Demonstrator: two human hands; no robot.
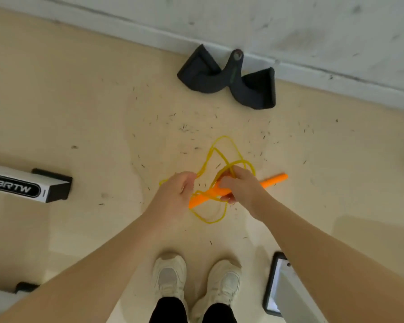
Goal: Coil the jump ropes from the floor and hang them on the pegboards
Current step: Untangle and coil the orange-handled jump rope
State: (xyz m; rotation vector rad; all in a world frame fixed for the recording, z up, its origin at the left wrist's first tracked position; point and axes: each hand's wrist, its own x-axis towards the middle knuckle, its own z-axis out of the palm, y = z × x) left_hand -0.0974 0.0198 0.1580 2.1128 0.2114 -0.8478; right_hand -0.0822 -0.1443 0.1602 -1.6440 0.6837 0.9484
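A jump rope with orange handles (275, 179) and a thin yellow cord (222, 145) is held above the beige floor. My right hand (240, 184) is closed around the orange handles near their middle, with loops of cord running over the fingers. My left hand (176, 194) pinches the yellow cord just left of the handles. Loose loops of cord hang above and below both hands. No pegboard is in view.
A black padded handle attachment (229, 80) lies against the white wall (289, 26). A white and black machine foot marked BRTW (33, 186) reaches in from the left. A dark-edged panel (278, 287) sits at the lower right. My white shoes (196, 278) stand below; small debris dots the floor.
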